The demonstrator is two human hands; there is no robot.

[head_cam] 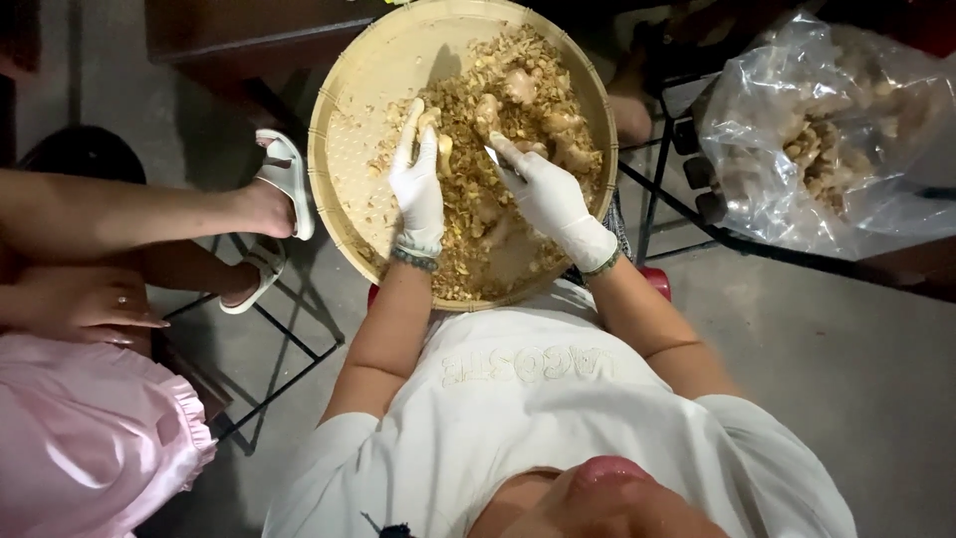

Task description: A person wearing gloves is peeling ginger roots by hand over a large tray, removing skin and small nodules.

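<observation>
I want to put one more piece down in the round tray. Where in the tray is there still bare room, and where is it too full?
The woven tray is bare along its upper-left side, between the rim and the left hand. A smaller bare patch lies near the bottom rim, below the right hand. The middle and upper right are crowded with ginger pieces and peelings.

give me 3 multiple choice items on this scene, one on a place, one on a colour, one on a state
1. Where is the clear bag?
A. in the tray
B. right of the tray
C. on the lap

2. What colour are the gloves?
A. white
B. blue
C. black

3. What does the left hand hold?
A. nothing
B. a cup
C. a ginger piece

Answers:
1 B, it lies on a frame beside the round tray.
2 A, both hands are gloved white.
3 C, its grip closes on a ginger piece, while the right hand holds a small blade.
</observation>
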